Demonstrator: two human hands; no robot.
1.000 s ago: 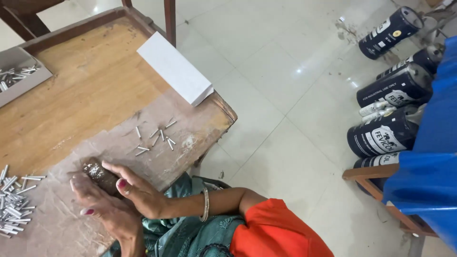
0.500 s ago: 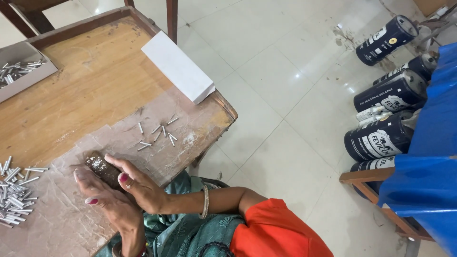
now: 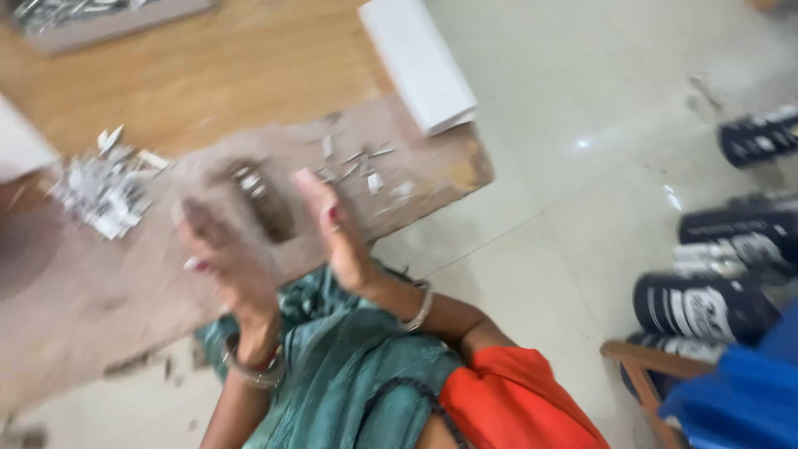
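- Small dark object (image 3: 264, 199): lies on the wooden desk (image 3: 208, 75), just ahead of both hands; motion blur hides what it is.
- Right hand (image 3: 337, 237): raised on edge beside the object, fingers straight and together, holding nothing.
- Left hand (image 3: 224, 266): just left of the object, palm open; whether a fingertip touches it cannot be told.
- Handling note: the object looks small and likely to roll, so closing both palms on it slowly and keeping it low over the desk would seem the safer way.
- Silvery scraps (image 3: 104, 187): a loose heap to the left; a thinner scatter (image 3: 357, 166) lies just beyond the right hand.
- White flat box (image 3: 420, 62): oblong, plain, overhanging the desk's far corner.
- Grey tray (image 3: 100, 17): at the top edge, holding more scraps.
- Dark cylinders (image 3: 706, 303): lying on the pale tiled floor at right, with white label bands.
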